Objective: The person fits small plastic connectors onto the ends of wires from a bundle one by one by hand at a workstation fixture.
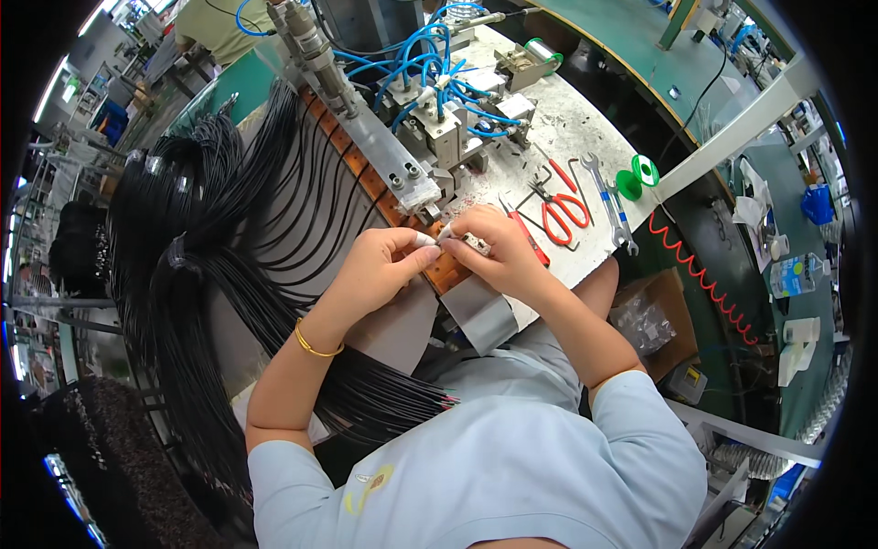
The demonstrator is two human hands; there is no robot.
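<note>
My left hand (384, 267) and my right hand (498, 249) meet at the near end of a copper-brown rail (446, 273), just below the metal head of a bench machine (402, 178). White covers sit on some of the fingertips. Both hands are closed in a pinch, thumbs against fingers, and whatever lies between the tips is too small and hidden to name. Single black cables (315, 229) run from the rail to the left, beside my left hand. A large tied bundle of black cables (206, 261) hangs further left, with more cable ends below my left forearm.
Red-handled pliers (564, 220), hex keys and wrenches (610, 206) lie on the white bench top (585, 137) to the right. A green spool (637, 177) stands at its edge. A coiled red hose (700, 279) hangs beyond, above a cardboard box (672, 316). Blue air tubes (430, 46) cross the machine.
</note>
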